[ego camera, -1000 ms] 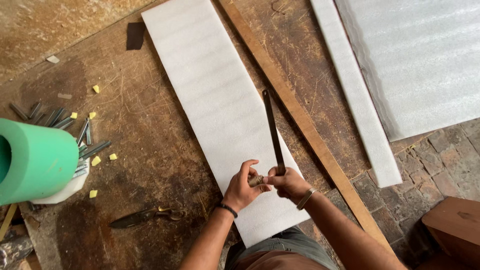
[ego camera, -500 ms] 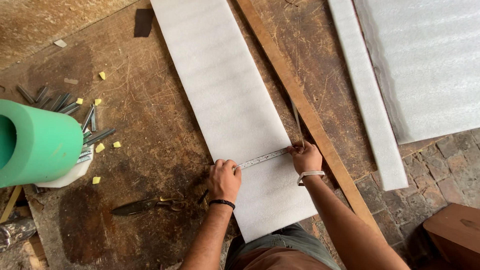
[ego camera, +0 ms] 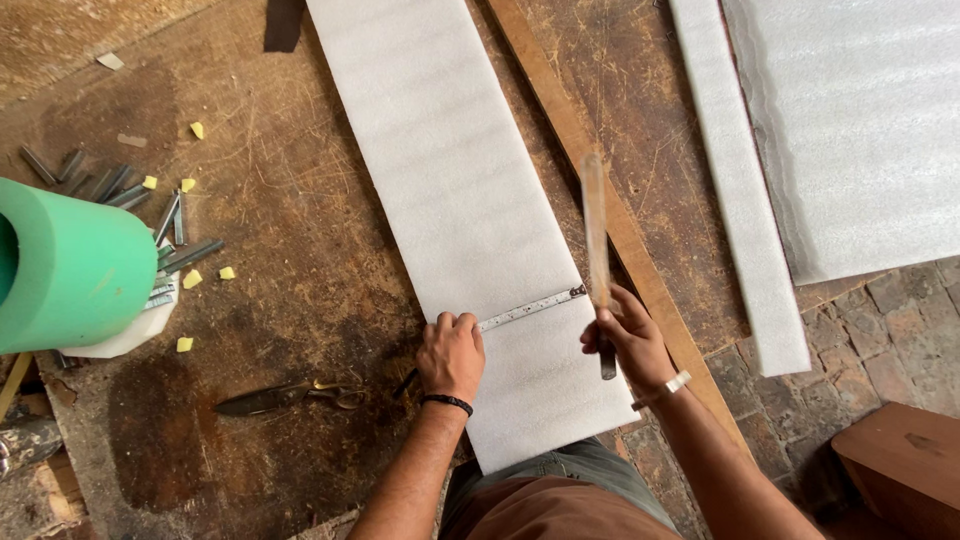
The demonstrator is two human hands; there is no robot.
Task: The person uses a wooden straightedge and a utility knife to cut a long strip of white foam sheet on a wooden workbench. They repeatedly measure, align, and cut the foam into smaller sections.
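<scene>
My right hand [ego camera: 628, 335] has lifted off the white foam strip [ego camera: 470, 220], now pinching a blurred blade [ego camera: 596, 240] upright. My left hand [ego camera: 452, 352] stays pressed on the tape measure [ego camera: 528, 309]. Scissors [ego camera: 285, 396] lie further left.

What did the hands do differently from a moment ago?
The right hand left the tape's end and now swings a blurred thin stick upright. The left hand stayed pressing the measuring tape across the white foam strip. Scissors and green roll unmoved.
</scene>
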